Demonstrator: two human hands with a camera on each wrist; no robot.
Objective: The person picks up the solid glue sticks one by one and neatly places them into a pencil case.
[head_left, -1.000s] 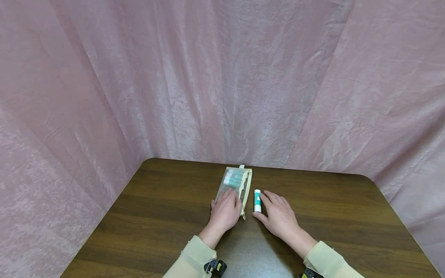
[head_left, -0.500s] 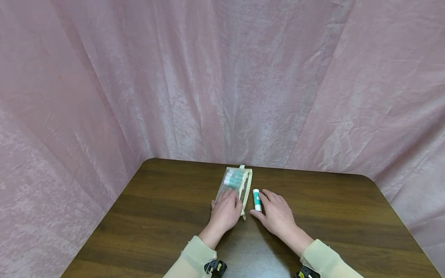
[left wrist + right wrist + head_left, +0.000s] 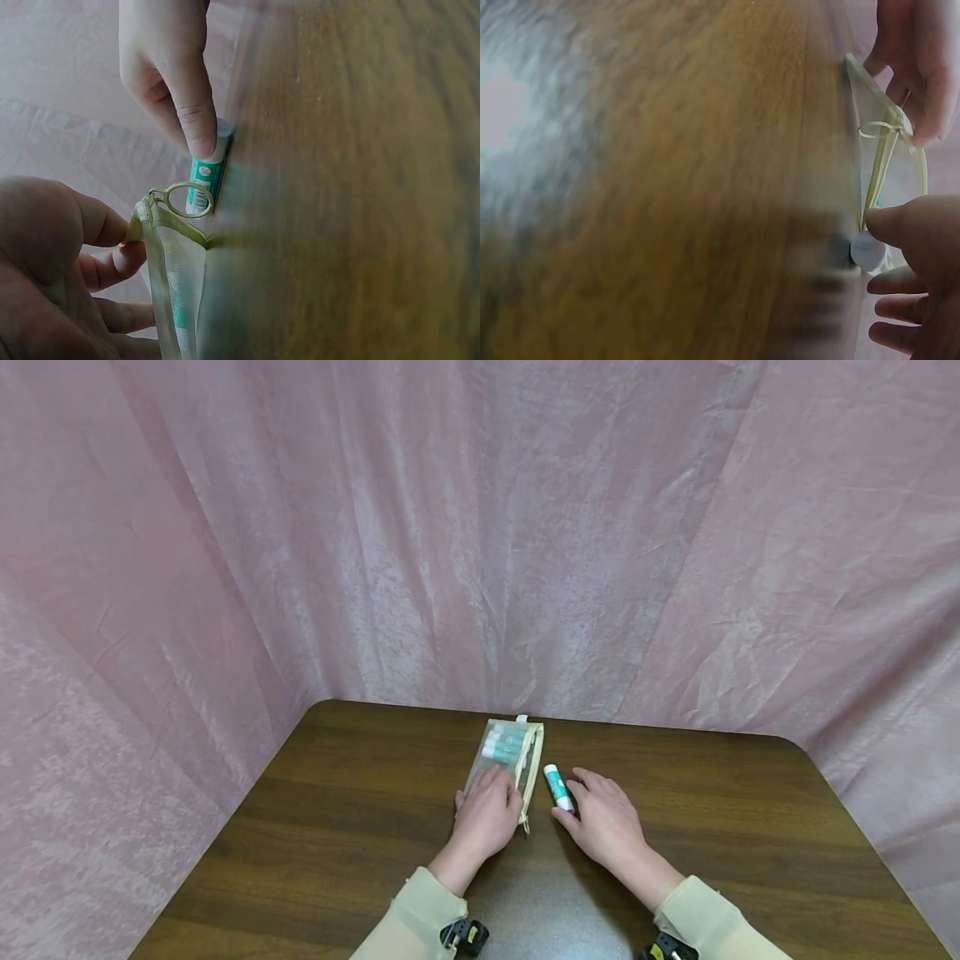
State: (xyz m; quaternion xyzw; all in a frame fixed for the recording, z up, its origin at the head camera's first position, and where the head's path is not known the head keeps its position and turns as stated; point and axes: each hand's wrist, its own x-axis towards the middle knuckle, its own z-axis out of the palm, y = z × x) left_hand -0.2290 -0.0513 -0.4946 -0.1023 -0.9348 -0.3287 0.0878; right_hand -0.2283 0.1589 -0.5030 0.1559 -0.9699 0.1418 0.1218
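Observation:
A mesh zip pouch (image 3: 481, 760) with a cream zipper edge lies on the brown table, with several teal-and-white sticks (image 3: 504, 742) showing through it. My left hand (image 3: 487, 814) lies over its near part and pinches the zipper edge, which stands raised in the left wrist view. To the right of the pouch, a glue stick (image 3: 557, 785) with a teal label and white ends lies tilted, far end leftward. My right hand (image 3: 606, 827) holds its near end between thumb and fingers. A ring pull (image 3: 190, 200) hangs from the pouch's near corner.
The wooden table (image 3: 360, 827) reaches back to a pink curtain (image 3: 480, 543) that hangs behind it and at both sides. Bare table surface lies left of the pouch and right of my right hand.
The glue stick has turned from nearly straight to tilted, its near end swinging right. My right hand moved slightly left, then back right. The left hand and pouch have stayed in place.

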